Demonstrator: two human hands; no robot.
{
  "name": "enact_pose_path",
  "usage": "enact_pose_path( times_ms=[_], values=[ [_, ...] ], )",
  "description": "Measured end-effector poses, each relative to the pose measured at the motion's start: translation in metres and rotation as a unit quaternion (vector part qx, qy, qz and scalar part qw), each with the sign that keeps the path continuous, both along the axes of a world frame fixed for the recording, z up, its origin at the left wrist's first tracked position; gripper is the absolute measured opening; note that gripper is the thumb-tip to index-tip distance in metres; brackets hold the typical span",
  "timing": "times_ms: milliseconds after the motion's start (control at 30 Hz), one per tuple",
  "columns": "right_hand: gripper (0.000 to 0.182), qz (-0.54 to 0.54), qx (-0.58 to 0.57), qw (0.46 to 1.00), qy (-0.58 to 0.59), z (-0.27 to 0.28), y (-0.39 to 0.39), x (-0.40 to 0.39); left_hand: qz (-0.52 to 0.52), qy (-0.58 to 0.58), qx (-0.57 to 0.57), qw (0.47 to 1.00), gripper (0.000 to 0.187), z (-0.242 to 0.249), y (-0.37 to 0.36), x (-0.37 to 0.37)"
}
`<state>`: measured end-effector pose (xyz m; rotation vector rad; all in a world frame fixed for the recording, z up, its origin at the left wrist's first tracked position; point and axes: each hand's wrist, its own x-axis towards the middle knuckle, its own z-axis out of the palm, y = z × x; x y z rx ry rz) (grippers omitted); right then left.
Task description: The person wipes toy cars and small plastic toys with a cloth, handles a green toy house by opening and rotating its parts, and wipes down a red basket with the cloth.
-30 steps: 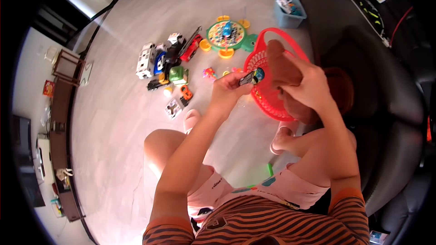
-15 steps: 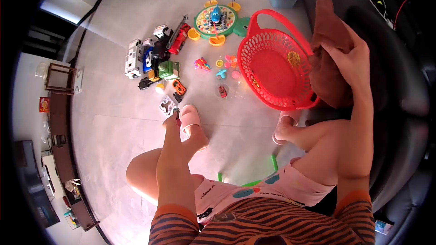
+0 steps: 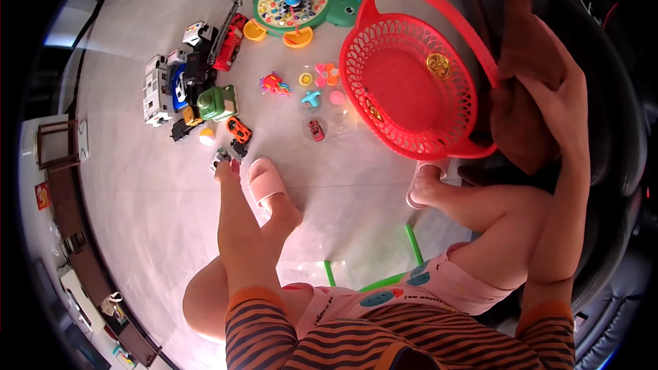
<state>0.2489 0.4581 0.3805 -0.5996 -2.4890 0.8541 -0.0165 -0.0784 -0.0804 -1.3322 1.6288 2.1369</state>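
Note:
My left hand [image 3: 226,170] is low at the left, by a small grey and white toy [image 3: 220,157] on the floor; its fingers are too small to make out. On the right, my right hand [image 3: 558,99] grips a brown cloth item [image 3: 524,123] beside the black sofa. The red basket [image 3: 404,85] stands just left of that hand, with gold round pieces [image 3: 438,66] at its inner wall. An orange toy car [image 3: 238,129] and a white and orange ball [image 3: 207,136] lie above my left hand.
Toy vehicles [image 3: 156,89] cluster at the left, with a red fire truck [image 3: 229,42]. A green turtle fishing toy [image 3: 343,9] stands at the top. Small toys [image 3: 311,99] lie mid-floor. A green frame [image 3: 415,244] is between my legs. The black sofa [image 3: 610,123] borders the right.
The view has shifted, and the floor toys now appear further left. My left hand has come closer to the grey and white toy. My right hand still grips the brown cloth.

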Motion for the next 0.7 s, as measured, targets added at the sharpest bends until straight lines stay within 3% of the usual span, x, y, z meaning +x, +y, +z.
enact_pose_path(
  times_ms=[33,133,233,300,367,400,433,500,533,600,667,700],
  values=[
    [0.055,-0.004,0.01,1.0,-0.009,0.0,0.002,-0.001,0.012,-0.002,-0.021,1.0,0.023,0.021,0.012,-0.001],
    [0.055,-0.01,0.019,1.0,-0.013,-0.001,0.011,-0.003,0.002,-0.073,-0.284,0.956,0.02,0.056,0.047,0.003],
    [0.055,-0.018,-0.01,1.0,-0.023,0.007,0.01,0.001,-0.142,0.12,-0.535,0.824,0.02,0.063,0.114,0.001],
    [0.056,-0.03,-0.015,0.999,-0.022,0.011,0.008,0.006,-0.254,0.354,-0.452,0.779,0.02,0.068,0.181,0.003],
    [0.056,-0.044,0.003,0.999,-0.006,0.011,0.01,0.012,-0.397,0.426,-0.376,0.721,0.02,0.119,0.274,0.035],
    [0.056,-0.041,0.004,0.999,-0.012,0.016,0.006,0.013,-0.442,0.481,-0.312,0.69,0.022,0.118,0.309,0.048],
    [0.056,-0.036,0.005,0.999,-0.018,0.02,0.002,0.014,-0.497,0.5,-0.3,0.643,0.019,0.123,0.34,0.061],
    [0.057,-0.024,0.003,0.999,-0.024,0.029,-0.005,0.015,-0.647,0.528,-0.357,0.418,0.016,0.137,0.387,0.072],
    [0.057,-0.016,-0.001,1.0,-0.027,0.029,-0.007,0.017,-0.691,0.514,-0.444,0.247,0.015,0.12,0.407,0.07],
    [0.058,0.002,-0.021,0.999,-0.024,0.03,-0.014,0.018,-0.721,0.457,-0.516,0.073,0.016,0.112,0.432,0.08],
    [0.059,0.024,-0.052,0.998,-0.017,0.027,-0.02,0.015,-0.686,0.41,-0.591,0.11,0.018,0.051,0.446,0.084],
    [0.059,0.032,-0.07,0.997,-0.013,0.024,-0.025,0.012,-0.713,0.368,-0.589,0.1,0.02,0.048,0.45,0.083]
  ],
)
